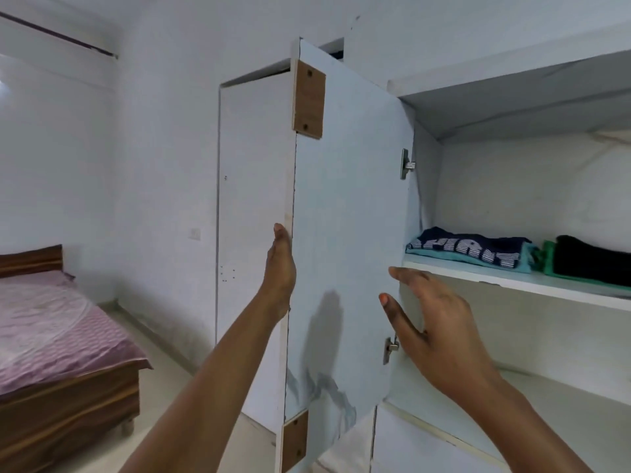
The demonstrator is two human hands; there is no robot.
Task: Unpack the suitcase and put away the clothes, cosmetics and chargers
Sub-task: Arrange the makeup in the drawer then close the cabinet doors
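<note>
A white wardrobe door (pixel 345 233) stands open in the middle of the view. My left hand (pixel 280 268) lies against its outer free edge; the fingers are hidden behind the edge. My right hand (pixel 430 322) hovers with straight fingers in front of the door's inner face, near the lower hinge (pixel 389 349), holding nothing. On the wardrobe shelf (pixel 505 281) lies a folded navy shirt with white print (pixel 474 249) on a teal garment. Beside it a folded black garment (pixel 590 256) rests on a green one. The suitcase is not in view.
A bed with a pink striped sheet (pixel 51 332) and wooden frame stands at the left. A closed white door (pixel 252 206) is behind the wardrobe door. A lower wardrobe shelf (pixel 563 407) sits under my right arm.
</note>
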